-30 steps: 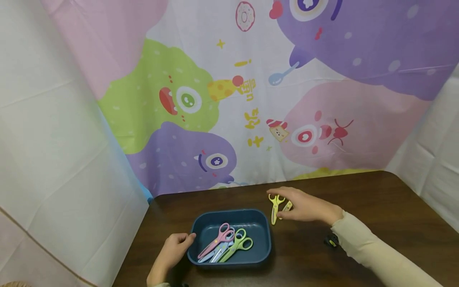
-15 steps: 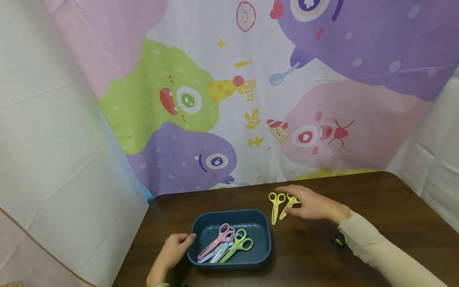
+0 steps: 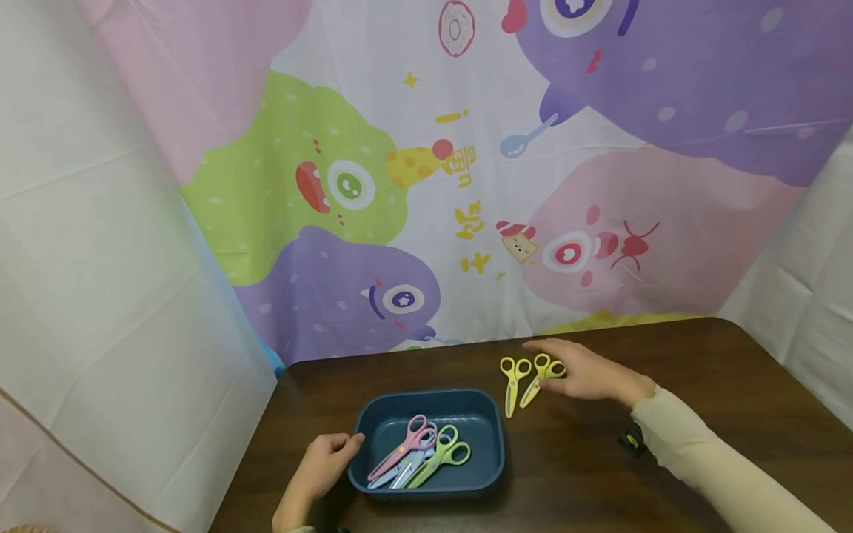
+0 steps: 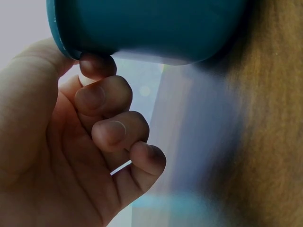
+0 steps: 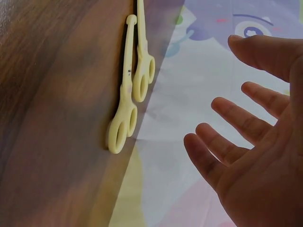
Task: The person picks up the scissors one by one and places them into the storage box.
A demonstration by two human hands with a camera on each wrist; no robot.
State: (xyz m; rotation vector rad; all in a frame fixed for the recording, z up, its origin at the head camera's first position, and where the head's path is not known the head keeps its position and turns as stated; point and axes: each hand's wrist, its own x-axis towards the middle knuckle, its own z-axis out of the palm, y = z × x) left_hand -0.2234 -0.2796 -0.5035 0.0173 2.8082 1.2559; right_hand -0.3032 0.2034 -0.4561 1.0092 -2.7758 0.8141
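My left hand [image 3: 318,463] pinches the left rim of a dark blue plastic box [image 3: 466,406], its thumb on the rim and index finger against the outer wall [image 4: 147,28]. Inside the box lie pink scissors [image 3: 400,450], green scissors [image 3: 438,460] and pale blue ones [image 3: 383,478], partly covered. To the box's right, two yellow scissors rest side by side on the table: a left pair [image 3: 511,396] and a right pair [image 3: 532,391]. My right hand [image 3: 583,370] hovers beside the right pair, fingers spread and holding nothing; the right wrist view shows a gap to both.
The brown wooden table [image 3: 640,355] ends at the back against a cartoon-printed cloth [image 3: 426,274]. White cloth walls [image 3: 133,296] stand on either side. A small black device [image 3: 631,439] is at my right wrist.
My right hand has shifted right and slightly back, away from the left yellow scissors, uncovering more of the right pair. My left hand and the box have stayed put.
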